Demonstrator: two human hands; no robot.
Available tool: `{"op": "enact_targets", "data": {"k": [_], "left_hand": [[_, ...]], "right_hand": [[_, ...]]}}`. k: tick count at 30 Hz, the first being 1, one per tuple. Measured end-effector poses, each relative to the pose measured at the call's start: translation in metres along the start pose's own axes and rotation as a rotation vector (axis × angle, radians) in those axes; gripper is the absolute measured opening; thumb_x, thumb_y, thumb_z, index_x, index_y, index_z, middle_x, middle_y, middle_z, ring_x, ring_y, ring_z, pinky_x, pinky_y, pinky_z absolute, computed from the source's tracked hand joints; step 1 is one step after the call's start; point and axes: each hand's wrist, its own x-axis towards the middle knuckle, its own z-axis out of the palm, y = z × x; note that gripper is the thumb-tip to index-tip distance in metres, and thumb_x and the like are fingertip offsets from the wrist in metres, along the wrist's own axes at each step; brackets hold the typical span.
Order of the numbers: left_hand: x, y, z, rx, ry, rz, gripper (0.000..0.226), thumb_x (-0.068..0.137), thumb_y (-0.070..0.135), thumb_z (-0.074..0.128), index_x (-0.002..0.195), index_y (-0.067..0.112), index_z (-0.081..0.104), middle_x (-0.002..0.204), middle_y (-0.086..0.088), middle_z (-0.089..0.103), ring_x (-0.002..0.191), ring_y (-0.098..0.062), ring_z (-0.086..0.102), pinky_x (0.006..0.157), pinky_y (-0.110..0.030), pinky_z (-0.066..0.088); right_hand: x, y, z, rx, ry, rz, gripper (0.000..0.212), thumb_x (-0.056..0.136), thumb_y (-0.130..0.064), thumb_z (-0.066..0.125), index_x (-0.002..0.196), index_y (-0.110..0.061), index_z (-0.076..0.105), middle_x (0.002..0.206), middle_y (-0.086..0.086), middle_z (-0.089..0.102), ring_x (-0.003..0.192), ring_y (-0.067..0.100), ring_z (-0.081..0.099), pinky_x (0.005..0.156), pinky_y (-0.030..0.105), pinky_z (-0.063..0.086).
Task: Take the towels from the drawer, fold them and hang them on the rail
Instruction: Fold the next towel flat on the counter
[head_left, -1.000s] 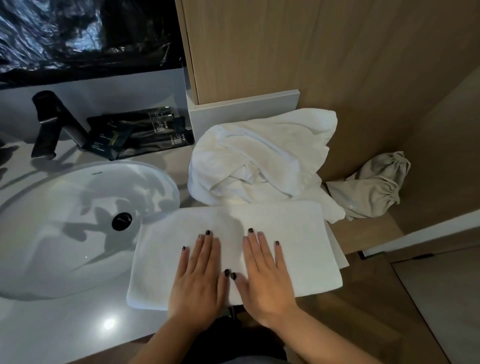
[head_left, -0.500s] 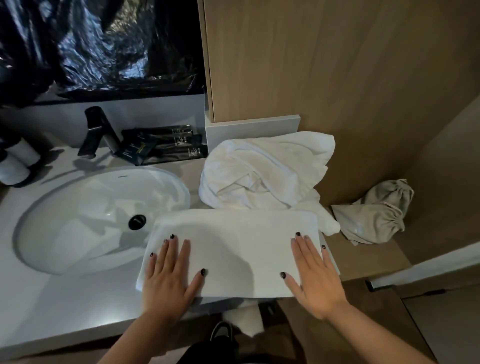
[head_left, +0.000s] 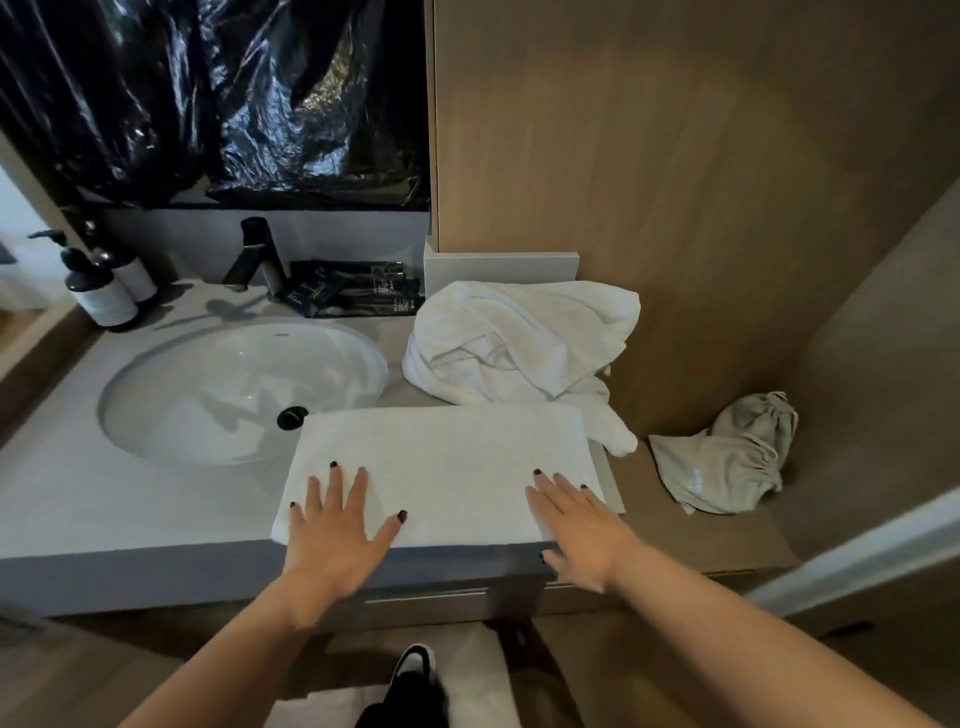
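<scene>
The left hand (head_left: 340, 525) lies flat with fingers spread on the folded towel (head_left: 447, 467). The right hand (head_left: 582, 525) lies flat on its other end. The towel sits on the counter (head_left: 130, 509), its far left corner over the sink (head_left: 239, 389). A messy towel pile (head_left: 519, 338) lies behind it.
</scene>
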Motion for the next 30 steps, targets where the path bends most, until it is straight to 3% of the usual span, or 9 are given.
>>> {"op": "enact_targets", "data": {"k": [6,9,13,16,21,23,26,30], "left_hand": [[-0.011,-0.003,0.014,0.024,0.041,0.203,0.077,0.097,0.062,0.033,0.158,0.026,0.001,0.166,-0.005,-0.011,0.152,-0.03,-0.009,0.121,-0.052,0.002],[-0.009,-0.012,0.022,0.046,0.142,0.26,0.081,0.093,0.051,0.056,0.158,0.027,0.013,0.166,-0.007,0.006,0.151,-0.035,0.013,0.119,-0.053,0.016],[0.0,-0.027,0.015,0.024,0.205,0.271,0.079,0.084,0.037,0.069,0.153,0.035,0.031,0.159,-0.001,0.032,0.13,-0.03,0.043,0.107,-0.048,0.031],[0.005,-0.037,0.01,-0.088,0.302,0.374,0.077,0.06,0.019,0.09,0.133,0.022,0.063,0.137,-0.009,0.06,0.098,-0.036,0.062,0.083,-0.051,0.047],[0.016,-0.062,-0.007,-0.18,0.358,0.617,0.055,0.064,0.009,0.068,0.119,0.01,0.071,0.129,-0.006,0.066,0.082,-0.033,0.065,0.07,-0.043,0.053],[0.025,-0.07,-0.017,-0.255,0.303,0.674,0.05,0.062,0.004,0.066,0.112,0.006,0.074,0.124,-0.007,0.069,0.082,-0.033,0.066,0.071,-0.043,0.056],[0.043,-0.081,-0.028,-0.432,0.174,0.673,0.042,0.066,-0.012,0.076,0.104,0.006,0.075,0.117,-0.005,0.071,0.095,-0.03,0.067,0.087,-0.037,0.052],[0.059,-0.098,-0.033,-0.612,0.074,0.623,0.032,0.075,-0.001,0.082,0.104,0.011,0.077,0.115,0.004,0.071,0.106,-0.012,0.066,0.097,-0.027,0.048]], "right_hand": [[0.005,-0.011,0.002,-0.091,0.085,0.001,0.084,0.094,-0.008,0.054,0.157,-0.02,-0.001,0.165,0.004,-0.006,0.152,0.026,0.0,0.122,0.04,0.012],[0.008,-0.005,0.003,-0.088,0.096,0.011,0.084,0.093,-0.007,0.056,0.157,-0.019,0.002,0.165,0.003,-0.001,0.152,0.024,0.005,0.121,0.038,0.018],[0.009,0.005,0.006,-0.099,0.099,-0.004,0.079,0.096,-0.012,0.049,0.157,-0.017,-0.001,0.165,0.003,-0.003,0.152,0.021,0.005,0.121,0.035,0.018],[0.009,0.008,0.012,-0.082,0.112,0.021,0.082,0.095,-0.012,0.051,0.157,-0.019,-0.004,0.165,0.001,-0.006,0.152,0.02,0.002,0.121,0.034,0.014],[0.006,0.006,0.019,0.015,0.141,0.066,0.084,0.096,-0.014,0.049,0.156,-0.025,-0.008,0.163,-0.007,-0.014,0.147,0.009,-0.016,0.118,0.027,-0.002],[0.006,0.007,0.016,0.06,0.133,0.078,0.082,0.095,-0.013,0.049,0.157,-0.025,-0.003,0.164,-0.008,-0.009,0.15,0.009,-0.011,0.119,0.027,0.001],[0.007,0.01,0.01,0.113,0.138,0.091,0.08,0.092,-0.009,0.051,0.157,-0.025,0.007,0.164,-0.008,0.002,0.151,0.009,-0.001,0.117,0.023,0.004],[0.006,0.012,0.01,0.137,0.147,0.154,0.078,0.091,-0.006,0.052,0.157,-0.026,0.015,0.164,-0.008,0.009,0.151,0.009,0.008,0.119,0.027,0.016]]}}
